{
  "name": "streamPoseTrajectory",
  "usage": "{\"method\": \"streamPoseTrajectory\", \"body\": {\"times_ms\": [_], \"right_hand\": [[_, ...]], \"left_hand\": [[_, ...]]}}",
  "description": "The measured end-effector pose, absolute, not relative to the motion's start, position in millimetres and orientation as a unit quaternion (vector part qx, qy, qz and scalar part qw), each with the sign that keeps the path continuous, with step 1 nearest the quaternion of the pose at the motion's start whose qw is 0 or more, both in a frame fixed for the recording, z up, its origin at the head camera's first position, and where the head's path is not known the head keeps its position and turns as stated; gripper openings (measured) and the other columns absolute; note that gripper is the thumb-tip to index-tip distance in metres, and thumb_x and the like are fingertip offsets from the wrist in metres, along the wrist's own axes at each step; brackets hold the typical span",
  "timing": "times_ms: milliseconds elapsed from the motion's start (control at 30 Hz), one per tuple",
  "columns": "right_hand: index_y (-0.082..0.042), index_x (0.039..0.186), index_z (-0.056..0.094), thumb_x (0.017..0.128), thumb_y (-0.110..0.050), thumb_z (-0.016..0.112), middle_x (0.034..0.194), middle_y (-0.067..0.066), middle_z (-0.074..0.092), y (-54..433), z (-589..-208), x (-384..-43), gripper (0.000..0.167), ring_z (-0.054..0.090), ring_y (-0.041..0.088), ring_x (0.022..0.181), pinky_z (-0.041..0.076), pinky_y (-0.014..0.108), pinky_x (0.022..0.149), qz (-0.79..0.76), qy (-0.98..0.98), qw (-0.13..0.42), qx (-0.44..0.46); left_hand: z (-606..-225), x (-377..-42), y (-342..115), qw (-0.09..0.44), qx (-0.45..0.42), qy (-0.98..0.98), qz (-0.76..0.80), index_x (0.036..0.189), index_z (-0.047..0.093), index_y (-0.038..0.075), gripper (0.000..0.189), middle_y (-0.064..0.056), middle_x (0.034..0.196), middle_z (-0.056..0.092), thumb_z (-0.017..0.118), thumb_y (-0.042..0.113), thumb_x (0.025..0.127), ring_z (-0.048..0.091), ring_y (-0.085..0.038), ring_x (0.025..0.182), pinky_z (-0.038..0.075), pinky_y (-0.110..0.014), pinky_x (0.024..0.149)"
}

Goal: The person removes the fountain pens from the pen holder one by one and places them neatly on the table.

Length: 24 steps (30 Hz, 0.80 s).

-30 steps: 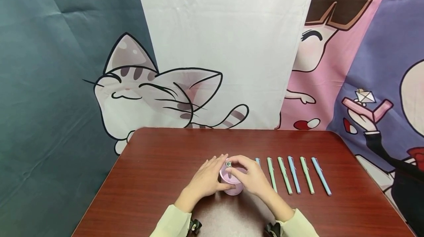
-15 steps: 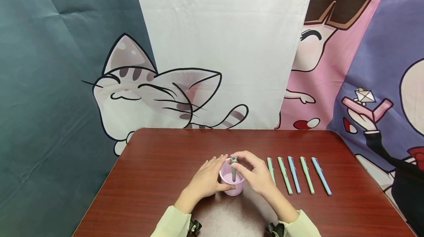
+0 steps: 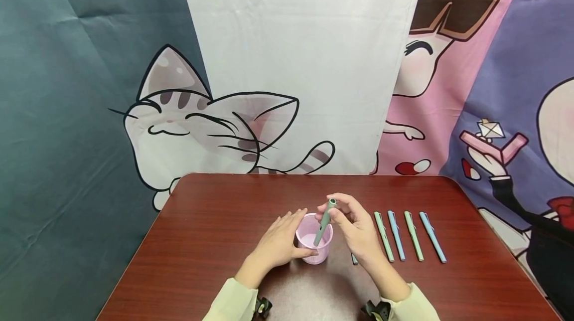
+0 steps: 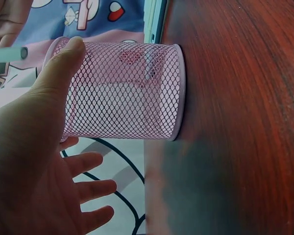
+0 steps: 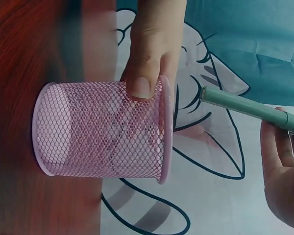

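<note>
My left hand [image 3: 279, 243] holds a pink mesh pen cup [image 3: 315, 260] upright on the table, thumb on its near side by the rim. In the left wrist view the thumb [image 4: 59, 68] lies against the mesh cup [image 4: 122, 93] while several fingers stretch out beyond it. Tilted above the cup's mouth, a green pen [image 3: 325, 224] is pinched in my right hand [image 3: 356, 231]. The right wrist view shows the green pen's [image 5: 245, 106] lower end just outside the rim, apart from the cup [image 5: 103, 129].
Right of the hands, a green pen [image 3: 384, 237], a blue pen [image 3: 396, 236], another green pen [image 3: 414, 237] and another blue pen [image 3: 433, 238] lie in a row. One more pen end [image 3: 354, 258] shows beside the right wrist. The brown table [image 3: 215, 221] meets a printed cloth backdrop.
My right hand has risen and shifted right, drawing the green pen up out of the cup and tilting it. The left hand stays at the cup.
</note>
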State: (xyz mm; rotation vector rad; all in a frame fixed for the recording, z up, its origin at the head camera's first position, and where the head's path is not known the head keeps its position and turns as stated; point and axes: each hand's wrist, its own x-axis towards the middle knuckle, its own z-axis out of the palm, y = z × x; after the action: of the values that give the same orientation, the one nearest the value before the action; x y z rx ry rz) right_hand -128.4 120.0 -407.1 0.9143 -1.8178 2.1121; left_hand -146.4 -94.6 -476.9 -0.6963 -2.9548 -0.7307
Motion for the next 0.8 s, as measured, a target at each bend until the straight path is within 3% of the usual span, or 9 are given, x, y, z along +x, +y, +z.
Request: {"method": "streamPoseTrajectory", "body": {"times_ms": [67, 433, 633, 800], "right_hand": [[0.015, 0.127, 0.049, 0.101, 0.003, 0.054, 0.104, 0.004, 0.075, 121.1, -405.7, -127.6, 0.029, 0.077, 0.021, 0.087, 0.063, 0.038, 0.080, 0.718, -0.618, 0.110, 0.300], [0.014, 0.125, 0.054, 0.098, 0.005, 0.060, 0.096, -0.001, 0.076, 128.2, -412.1, -127.7, 0.029, 0.075, 0.017, 0.077, 0.063, 0.036, 0.069, 0.747, -0.624, 0.090, 0.213], [0.005, 0.121, 0.063, 0.098, 0.003, 0.062, 0.094, 0.005, 0.077, 135.3, -418.5, -128.7, 0.024, 0.076, 0.018, 0.074, 0.063, 0.037, 0.069, 0.771, -0.610, 0.080, 0.163], [0.011, 0.122, 0.061, 0.097, 0.004, 0.062, 0.092, 0.007, 0.077, 142.4, -423.2, -128.7, 0.026, 0.076, 0.020, 0.072, 0.063, 0.042, 0.070, 0.775, -0.609, 0.087, 0.142]], "left_hand": [[-476.6, -146.0, -94.7, 0.007, -0.223, -0.946, -0.237, 0.159, 0.033, 0.017, 0.106, -0.010, 0.158, 0.043, 0.076, 0.068, 0.077, 0.039, -0.036, 0.146, 0.029, -0.055, 0.121], [-476.0, -144.9, -94.6, 0.006, -0.217, -0.945, -0.245, 0.159, 0.033, 0.018, 0.105, -0.010, 0.159, 0.042, 0.077, 0.066, 0.077, 0.039, -0.036, 0.146, 0.029, -0.054, 0.121], [-475.6, -144.6, -94.3, 0.008, -0.214, -0.945, -0.248, 0.159, 0.033, 0.019, 0.105, -0.010, 0.158, 0.043, 0.078, 0.065, 0.076, 0.039, -0.035, 0.146, 0.029, -0.053, 0.121], [-475.9, -144.7, -94.4, 0.008, -0.214, -0.945, -0.247, 0.159, 0.033, 0.020, 0.105, -0.010, 0.158, 0.044, 0.078, 0.066, 0.076, 0.040, -0.035, 0.146, 0.029, -0.053, 0.121]]}}
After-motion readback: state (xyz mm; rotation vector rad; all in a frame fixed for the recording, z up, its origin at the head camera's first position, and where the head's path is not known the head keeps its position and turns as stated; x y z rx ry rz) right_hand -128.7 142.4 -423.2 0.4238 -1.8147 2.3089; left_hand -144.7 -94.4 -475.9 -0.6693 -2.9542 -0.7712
